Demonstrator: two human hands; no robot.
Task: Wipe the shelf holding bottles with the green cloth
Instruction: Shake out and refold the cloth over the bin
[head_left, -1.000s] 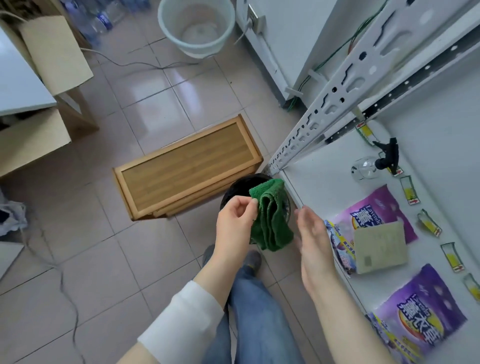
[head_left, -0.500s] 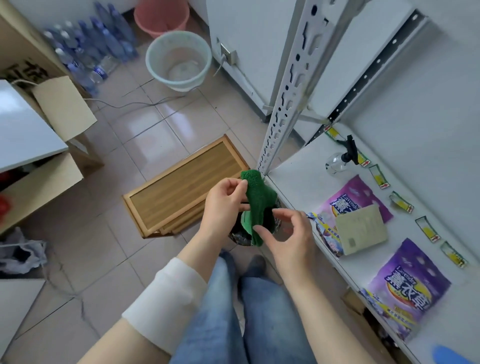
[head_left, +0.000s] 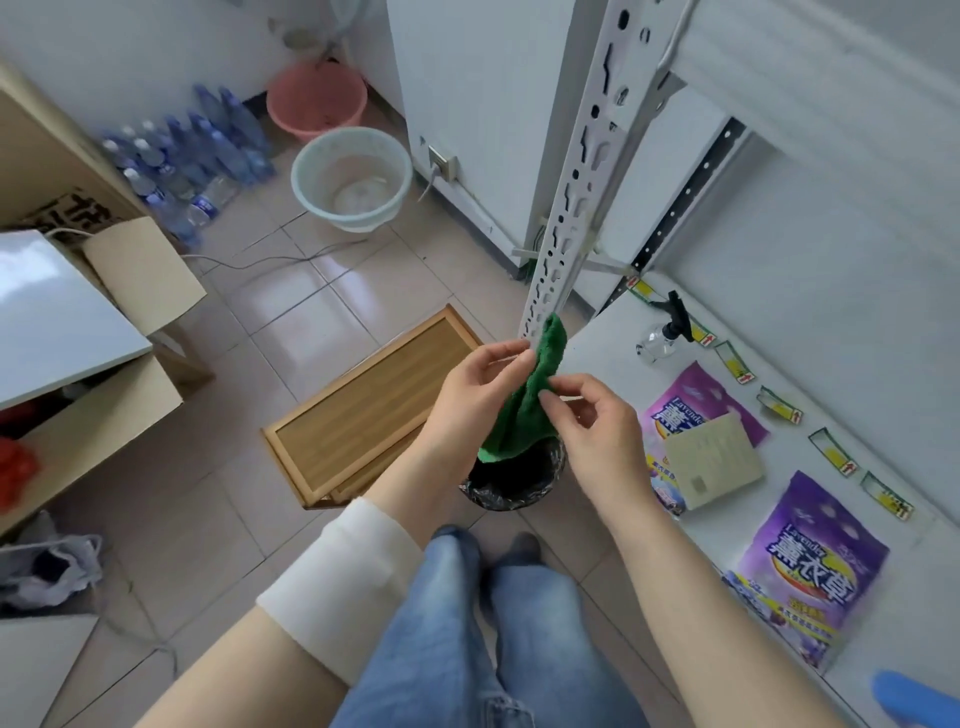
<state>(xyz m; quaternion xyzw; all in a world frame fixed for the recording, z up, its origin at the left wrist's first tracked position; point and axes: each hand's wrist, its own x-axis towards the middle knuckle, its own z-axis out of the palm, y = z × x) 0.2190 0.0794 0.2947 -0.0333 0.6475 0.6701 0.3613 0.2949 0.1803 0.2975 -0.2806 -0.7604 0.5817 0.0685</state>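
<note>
A green cloth (head_left: 524, 410) hangs folded between both hands, above a black-lined bin (head_left: 511, 480) on the floor. My left hand (head_left: 467, 400) pinches the cloth's upper left edge. My right hand (head_left: 592, 431) pinches its right edge with thumb and fingertips. The white shelf (head_left: 602, 358) lies to the right, beside the perforated upright post (head_left: 576, 182). On the shelf stand a clear spray bottle with a black trigger (head_left: 662, 338), two purple detergent bags (head_left: 698, 410) (head_left: 808, 571) and a beige card (head_left: 714, 462).
A wooden slatted frame (head_left: 363, 410) lies on the tiled floor left of the bin. Farther back are a pale bucket (head_left: 353, 176), a pink basin (head_left: 317, 101) and several water bottles (head_left: 182, 156). Cardboard boxes (head_left: 93, 364) stand at left. Yellow price tags (head_left: 834, 457) line the shelf's back.
The view tilted up and back. My right hand came from open beside the cloth to pinching it. Both hands raised the cloth toward the shelf post.
</note>
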